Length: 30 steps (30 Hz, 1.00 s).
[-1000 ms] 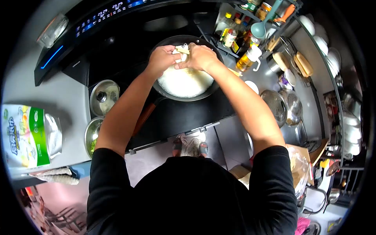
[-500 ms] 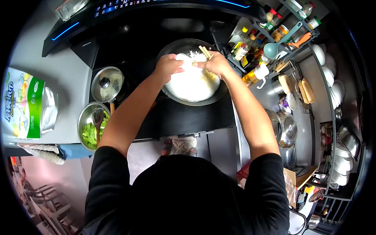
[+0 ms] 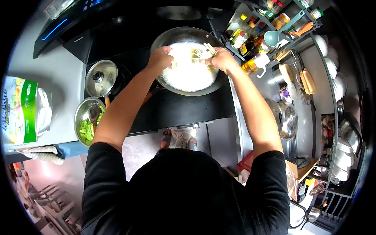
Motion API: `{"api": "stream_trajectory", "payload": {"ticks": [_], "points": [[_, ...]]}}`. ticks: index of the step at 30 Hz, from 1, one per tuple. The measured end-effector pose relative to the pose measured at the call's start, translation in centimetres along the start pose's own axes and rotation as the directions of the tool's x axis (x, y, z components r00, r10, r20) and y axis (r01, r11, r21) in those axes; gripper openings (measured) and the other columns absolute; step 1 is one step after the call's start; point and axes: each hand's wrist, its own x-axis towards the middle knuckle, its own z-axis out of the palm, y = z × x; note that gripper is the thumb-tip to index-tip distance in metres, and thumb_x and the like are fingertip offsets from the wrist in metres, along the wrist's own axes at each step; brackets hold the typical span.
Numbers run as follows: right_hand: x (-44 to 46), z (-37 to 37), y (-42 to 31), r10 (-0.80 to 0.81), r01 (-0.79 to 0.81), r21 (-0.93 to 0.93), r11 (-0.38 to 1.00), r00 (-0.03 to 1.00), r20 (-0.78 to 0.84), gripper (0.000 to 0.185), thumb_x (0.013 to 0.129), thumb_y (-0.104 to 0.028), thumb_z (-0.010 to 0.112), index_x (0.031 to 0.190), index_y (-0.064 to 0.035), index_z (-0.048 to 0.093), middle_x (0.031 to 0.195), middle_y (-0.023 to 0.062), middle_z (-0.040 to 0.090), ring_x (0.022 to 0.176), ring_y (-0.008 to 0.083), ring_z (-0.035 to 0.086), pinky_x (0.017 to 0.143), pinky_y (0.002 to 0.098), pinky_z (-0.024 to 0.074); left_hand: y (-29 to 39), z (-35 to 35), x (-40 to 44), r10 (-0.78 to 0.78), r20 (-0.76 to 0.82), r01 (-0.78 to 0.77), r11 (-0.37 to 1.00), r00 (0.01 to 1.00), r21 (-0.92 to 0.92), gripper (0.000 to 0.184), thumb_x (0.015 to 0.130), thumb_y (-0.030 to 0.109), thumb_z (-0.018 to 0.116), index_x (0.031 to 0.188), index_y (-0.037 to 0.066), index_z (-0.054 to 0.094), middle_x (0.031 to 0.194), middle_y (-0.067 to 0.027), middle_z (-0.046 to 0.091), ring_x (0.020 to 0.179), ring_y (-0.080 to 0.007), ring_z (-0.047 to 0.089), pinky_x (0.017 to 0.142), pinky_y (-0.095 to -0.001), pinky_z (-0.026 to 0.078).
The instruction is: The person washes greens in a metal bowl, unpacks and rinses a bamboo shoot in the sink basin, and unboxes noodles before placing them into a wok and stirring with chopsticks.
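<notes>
A dark wok (image 3: pixel 172 37) on the black stove holds bright white, foamy liquid (image 3: pixel 188 76). Over the wok's left side is my left hand (image 3: pixel 160 58), fingers closed; what is between them is too washed out to make out. Above the right side my right hand (image 3: pixel 220 59) is closed round a pair of light chopsticks (image 3: pixel 209 48). Thin pale strands (image 3: pixel 197 54) lie near its fingertips, over the liquid. The two hands are apart.
Left of the wok are a lidded pot (image 3: pixel 101 74) and a metal bowl (image 3: pixel 80 113) with green leaves and a dark spoon. A green-white bag (image 3: pixel 29 111) lies on the left counter. Bottles (image 3: pixel 239 39), an oil jug (image 3: pixel 256 62) and a ladle (image 3: pixel 271 38) stand right.
My hands were together over the wok a second ago and have moved apart. The white bundle between them has come apart or gone from view. The camera view has shifted.
</notes>
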Motion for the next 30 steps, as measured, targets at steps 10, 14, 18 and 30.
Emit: {"api": "stream_trajectory", "payload": {"ticks": [10,14,18,30], "points": [[-2.0,-2.4,-4.8,-0.101,0.009,-0.546,0.837,0.985,-0.138,0.050,0.086,-0.044,0.073,0.122,-0.0098,0.070,0.084,0.0114,0.075,0.088,0.0252,0.074,0.083,0.0390,0.0555,5.0,-0.4,-1.2,0.510,0.071,-0.406,0.585,0.857,0.702,0.035,0.087,0.012,0.067,0.122,0.006,0.067,0.113,-0.0192,0.070,0.106,-0.0349,0.067,0.095,-0.0421,0.051],[-3.7,-2.7,-5.7,-0.347,0.219,-0.374,0.901,0.882,-0.320,0.047,0.095,-0.048,0.062,0.123,-0.0112,0.070,0.087,0.0078,0.075,0.083,0.0178,0.072,0.078,0.0340,0.0539,6.5,-1.8,-0.3,0.390,0.109,-0.401,0.834,0.914,0.380,0.039,0.087,0.003,0.063,0.125,0.008,0.066,0.129,-0.0185,0.064,0.119,-0.0320,0.062,0.106,-0.0415,0.046],[-2.8,-1.4,-5.1,-0.408,0.388,-0.139,0.911,0.802,-0.436,0.052,0.099,-0.052,0.055,0.122,-0.0089,0.071,0.093,0.0058,0.074,0.071,0.0119,0.061,0.071,0.0300,0.0501,5.0,-0.3,-0.9,0.531,-0.018,-0.411,0.676,0.847,0.612,0.046,0.084,0.001,0.062,0.129,0.009,0.064,0.125,-0.0198,0.066,0.118,-0.0321,0.064,0.104,-0.0384,0.049],[-7.2,-0.6,-1.7,-0.351,0.330,-0.143,0.933,0.754,-0.554,0.052,0.105,-0.044,0.042,0.104,-0.0026,0.074,0.094,0.0165,0.072,0.084,0.0302,0.067,0.083,0.0409,0.0508,4.8,-0.7,-3.8,0.617,-0.176,-0.227,0.518,0.767,0.825,0.037,0.090,0.025,0.071,0.124,0.010,0.068,0.128,-0.0135,0.065,0.111,-0.0295,0.066,0.091,-0.0369,0.053]]}}
